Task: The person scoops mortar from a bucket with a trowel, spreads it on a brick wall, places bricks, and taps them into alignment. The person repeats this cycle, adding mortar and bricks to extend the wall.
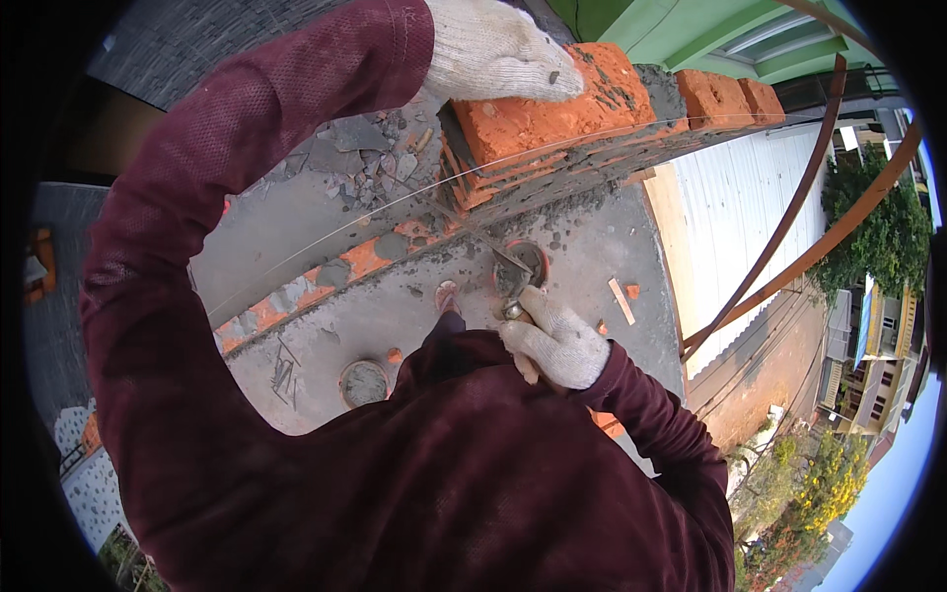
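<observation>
My left hand (508, 54), in a white knitted glove, lies along an orange brick (562, 104) at the near end of the brick wall's top. Its fingers look stretched out on the brick; the palm side is hidden. Closed around a trowel (511, 278) is my right hand (560, 340), also gloved, low in front of my body. The trowel's grey blade overlaps a round bucket (542, 266) with grey mortar in it. Wet mortar smears the brick and fills the joint (661, 94) beyond it.
A taut string (326, 237) runs along the wall. Below lies a low brick course (365, 259) beside broken rubble (365, 148). A second mortar bucket (365, 383), bent metal wires (286, 375) and a wood strip (621, 301) are on the floor. Rusty metal bars (829, 247) rise at right.
</observation>
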`<state>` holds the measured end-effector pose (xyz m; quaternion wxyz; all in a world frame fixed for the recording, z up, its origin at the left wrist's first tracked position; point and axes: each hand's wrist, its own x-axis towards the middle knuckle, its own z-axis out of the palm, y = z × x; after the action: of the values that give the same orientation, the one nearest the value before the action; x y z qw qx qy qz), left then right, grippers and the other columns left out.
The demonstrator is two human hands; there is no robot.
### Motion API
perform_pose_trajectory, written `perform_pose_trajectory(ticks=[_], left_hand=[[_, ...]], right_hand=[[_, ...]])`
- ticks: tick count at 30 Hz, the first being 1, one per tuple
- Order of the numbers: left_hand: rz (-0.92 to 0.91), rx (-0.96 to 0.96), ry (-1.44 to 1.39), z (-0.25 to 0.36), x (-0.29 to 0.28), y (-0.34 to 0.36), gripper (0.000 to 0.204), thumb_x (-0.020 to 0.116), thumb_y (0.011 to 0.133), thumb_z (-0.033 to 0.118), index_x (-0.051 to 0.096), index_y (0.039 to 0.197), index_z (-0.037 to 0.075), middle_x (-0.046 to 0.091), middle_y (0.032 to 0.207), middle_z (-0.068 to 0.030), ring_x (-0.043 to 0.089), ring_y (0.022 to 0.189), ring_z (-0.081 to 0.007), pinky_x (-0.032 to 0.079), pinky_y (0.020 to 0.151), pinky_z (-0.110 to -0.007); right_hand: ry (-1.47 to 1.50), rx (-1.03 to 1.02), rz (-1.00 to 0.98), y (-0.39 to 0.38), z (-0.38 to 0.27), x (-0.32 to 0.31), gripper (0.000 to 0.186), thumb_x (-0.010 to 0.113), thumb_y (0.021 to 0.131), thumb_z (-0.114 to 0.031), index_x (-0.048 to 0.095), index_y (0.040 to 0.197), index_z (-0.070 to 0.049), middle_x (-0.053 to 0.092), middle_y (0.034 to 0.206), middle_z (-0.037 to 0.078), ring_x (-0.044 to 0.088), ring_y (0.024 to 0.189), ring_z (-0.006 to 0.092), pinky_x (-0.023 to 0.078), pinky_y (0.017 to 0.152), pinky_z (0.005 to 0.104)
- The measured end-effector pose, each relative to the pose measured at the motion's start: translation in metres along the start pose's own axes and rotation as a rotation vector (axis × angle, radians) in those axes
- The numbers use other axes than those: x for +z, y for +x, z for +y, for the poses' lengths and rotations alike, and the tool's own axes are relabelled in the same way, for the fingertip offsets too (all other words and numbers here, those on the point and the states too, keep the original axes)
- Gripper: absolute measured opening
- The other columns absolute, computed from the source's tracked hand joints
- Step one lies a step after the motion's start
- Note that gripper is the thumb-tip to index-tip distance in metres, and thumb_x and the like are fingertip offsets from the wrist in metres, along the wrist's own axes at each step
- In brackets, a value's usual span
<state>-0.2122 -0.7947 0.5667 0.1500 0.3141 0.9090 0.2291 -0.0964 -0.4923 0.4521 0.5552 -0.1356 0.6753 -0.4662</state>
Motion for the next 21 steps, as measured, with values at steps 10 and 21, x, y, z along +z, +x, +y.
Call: perform_pose_trajectory(ticks=[10,21], left_hand=[[0.137,-0.168,0.172,-0.011,0.036,-0.01,0.049,0.048,0.107,0.044,0.067,0.138,0.011,0.058,0.15,-0.0125,0.055,0.133,-0.0315,0.042,0.115,-0.041],[0.163,-0.229,0.134,0.019,0.028,-0.005,0.051,0.05,0.105,0.045,0.069,0.13,0.004,0.059,0.146,-0.0201,0.051,0.139,-0.0359,0.041,0.115,-0.044]], right_hand=[[0.647,-0.317,0.072,0.047,0.036,0.067,0.021,0.053,0.104,-0.019,0.05,0.103,0.002,0.061,0.079,0.011,0.059,0.057,0.015,0.048,0.054,0.0323],[-0.295,-0.174,-0.098,-0.009,0.043,-0.172,0.016,0.074,0.082,-0.006,0.067,0.095,-0.001,0.059,0.064,0.0,0.06,0.051,0.0079,0.047,0.044,0.0248]])
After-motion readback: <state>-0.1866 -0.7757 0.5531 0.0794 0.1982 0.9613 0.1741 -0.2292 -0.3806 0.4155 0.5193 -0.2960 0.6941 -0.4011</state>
